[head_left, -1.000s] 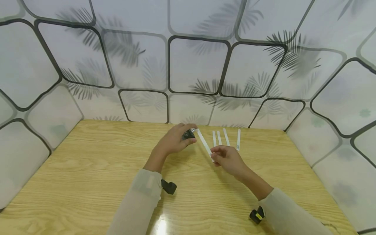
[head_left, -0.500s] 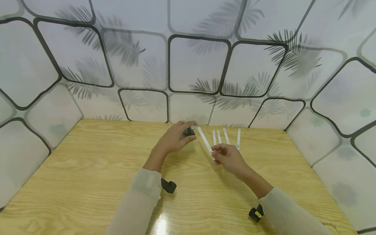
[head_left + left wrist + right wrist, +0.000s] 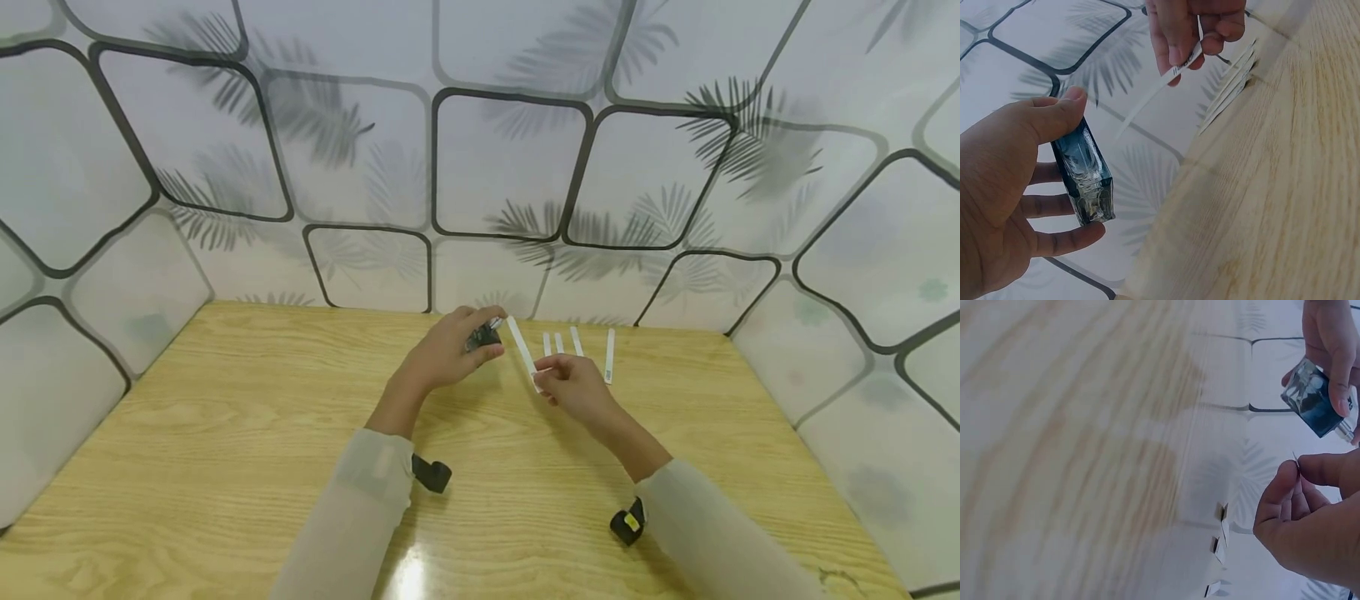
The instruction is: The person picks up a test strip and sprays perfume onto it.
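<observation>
My left hand (image 3: 447,352) holds a dark blue glass perfume bottle (image 3: 1085,164) above the table, thumb on one side and fingers on the other. The right wrist view shows the bottle's silver spray nozzle (image 3: 1344,430) near the left fingers. Between thumb and fingers, my right hand (image 3: 579,390) pinches one end of a narrow white paper test strip (image 3: 522,346). Small dark print shows near the pinched end in the left wrist view. The strip's free end points up toward the bottle's top, close beside the left fingertips.
Several more white paper strips (image 3: 610,357) lie on the wood-grain table (image 3: 247,433) near its back edge, some partly hidden behind my right hand. A patterned curtain-like backdrop (image 3: 502,175) rises behind and along both sides of the table.
My right hand has moved forward and slightly left with the strip, bringing its free end higher beside the left fingertips. The left hand and bottle have barely moved.
</observation>
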